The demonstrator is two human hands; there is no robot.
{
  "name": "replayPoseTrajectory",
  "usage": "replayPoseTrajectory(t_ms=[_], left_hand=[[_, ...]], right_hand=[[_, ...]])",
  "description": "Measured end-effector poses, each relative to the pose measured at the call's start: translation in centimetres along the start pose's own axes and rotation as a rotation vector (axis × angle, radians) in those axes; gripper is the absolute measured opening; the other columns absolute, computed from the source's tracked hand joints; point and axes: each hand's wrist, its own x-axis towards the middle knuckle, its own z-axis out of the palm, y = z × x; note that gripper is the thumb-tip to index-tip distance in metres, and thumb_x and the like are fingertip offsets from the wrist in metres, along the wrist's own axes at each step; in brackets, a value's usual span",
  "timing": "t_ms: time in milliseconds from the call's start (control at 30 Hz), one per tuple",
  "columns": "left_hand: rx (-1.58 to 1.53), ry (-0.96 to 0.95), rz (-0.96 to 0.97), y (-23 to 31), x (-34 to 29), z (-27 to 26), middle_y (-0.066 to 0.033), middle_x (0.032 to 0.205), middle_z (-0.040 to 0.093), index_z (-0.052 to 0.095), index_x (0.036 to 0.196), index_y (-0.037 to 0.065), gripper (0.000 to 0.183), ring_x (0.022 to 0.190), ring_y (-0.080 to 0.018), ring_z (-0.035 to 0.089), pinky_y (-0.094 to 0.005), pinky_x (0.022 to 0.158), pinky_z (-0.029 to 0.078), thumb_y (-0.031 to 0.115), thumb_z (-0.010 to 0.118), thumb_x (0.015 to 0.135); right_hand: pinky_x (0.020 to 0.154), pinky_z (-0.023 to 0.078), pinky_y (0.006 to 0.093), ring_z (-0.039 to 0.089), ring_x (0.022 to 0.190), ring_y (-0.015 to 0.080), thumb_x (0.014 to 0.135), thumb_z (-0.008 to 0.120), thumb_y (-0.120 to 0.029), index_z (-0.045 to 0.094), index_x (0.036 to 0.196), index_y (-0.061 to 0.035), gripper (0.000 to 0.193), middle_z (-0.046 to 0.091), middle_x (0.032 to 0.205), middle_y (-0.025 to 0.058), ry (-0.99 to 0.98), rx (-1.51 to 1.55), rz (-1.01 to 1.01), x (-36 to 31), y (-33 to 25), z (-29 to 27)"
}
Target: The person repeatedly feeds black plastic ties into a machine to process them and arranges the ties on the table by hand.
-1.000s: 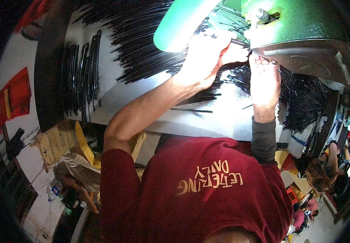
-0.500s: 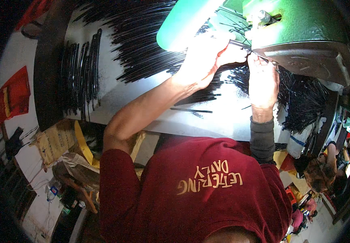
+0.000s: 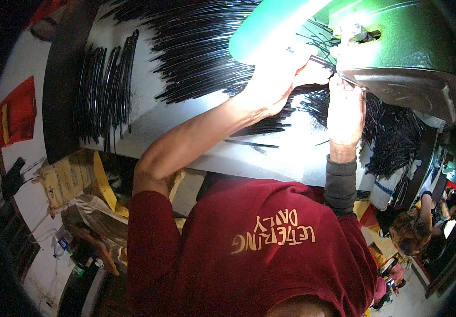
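A green machine (image 3: 402, 42) with a dark metal lower edge stands at the upper right under bright light. At its left corner my left hand (image 3: 273, 79) pinches a thin black strip (image 3: 321, 62). Just right of it, under the metal edge, my right hand (image 3: 347, 113) has its fingertips closed on a thin dark strip (image 3: 350, 81). Whether both hands hold one and the same strip I cannot tell. Glare washes out part of both hands. Beyond my left forearm lies a wide spread of black strips (image 3: 196, 63).
Another row of black strips (image 3: 104, 95) lies at the table's left. A dense black bundle (image 3: 397, 134) sits below the machine. One loose strip (image 3: 252, 143) rests on the pale tabletop (image 3: 207, 153). A green lamp shade (image 3: 254, 31) hangs low above my left hand. Another person (image 3: 415, 227) is at far right.
The whole view has shifted slightly, so machine and hands appear a little further right and lower. Both hands keep their pinch at the machine's corner.
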Motion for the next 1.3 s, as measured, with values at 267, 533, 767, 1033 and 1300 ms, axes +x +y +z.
replayPoseTrajectory(t_ms=[267, 533, 767, 1033, 1300], left_hand=[[-0.123, -0.056, 0.041, -0.4, -0.3, 0.6, -0.0059, 0.098, 0.062, 0.061, 0.100, 0.003, 0.015, 0.089, -0.0134, 0.059, -0.0297, 0.085, 0.049, 0.006, 0.061, 0.085], [-0.074, -0.071, 0.008, -0.2, -0.4, 0.0, -0.0072, 0.098, 0.062, 0.061, 0.101, 0.003, 0.016, 0.088, -0.0157, 0.060, -0.0352, 0.084, 0.052, 0.008, 0.061, 0.086], [-0.048, -0.042, 0.063, -0.7, -0.6, 0.0, -0.0077, 0.098, 0.062, 0.061, 0.103, 0.002, 0.018, 0.091, -0.0172, 0.060, -0.0411, 0.083, 0.053, 0.009, 0.060, 0.086], [-0.041, -0.084, 0.073, -0.9, -0.8, -0.6, -0.0077, 0.099, 0.062, 0.061, 0.102, 0.003, 0.017, 0.090, -0.0181, 0.061, -0.0460, 0.083, 0.053, 0.008, 0.060, 0.086], [-0.086, -0.063, 0.074, -0.5, -0.7, 0.0, -0.0078, 0.101, 0.063, 0.061, 0.102, 0.002, 0.018, 0.091, -0.0172, 0.061, -0.0396, 0.086, 0.052, 0.007, 0.061, 0.085]], right_hand=[[0.104, 0.035, 0.0512, 0.047, 0.111, 0.0383, 0.094, 0.044, -0.013, 0.050, 0.090, 0.0059, 0.020, 0.052, 0.103, 0.0212, -0.047, 0.035, 0.020, 0.5, -0.1, -1.2], [0.102, 0.036, 0.0534, 0.049, 0.107, 0.0402, 0.094, 0.048, -0.015, 0.054, 0.095, 0.0044, 0.021, 0.056, 0.095, 0.0194, -0.007, 0.077, 0.029, 0.3, 0.2, -0.8], [0.101, 0.038, 0.0526, 0.049, 0.109, 0.0411, 0.095, 0.046, -0.015, 0.050, 0.102, 0.0071, 0.024, 0.052, 0.104, 0.0240, 0.012, 0.051, -0.001, -0.1, 0.1, -0.5], [0.101, 0.039, 0.0508, 0.049, 0.109, 0.0400, 0.095, 0.045, -0.016, 0.046, 0.104, 0.0093, 0.027, 0.049, 0.110, 0.0277, -0.007, -0.011, 0.025, 0.2, -0.1, -1.3], [0.102, 0.037, 0.0533, 0.048, 0.110, 0.0408, 0.095, 0.042, -0.014, 0.048, 0.097, 0.0083, 0.023, 0.051, 0.106, 0.0255, -0.029, 0.028, 0.000, 0.3, 0.1, -0.6]])
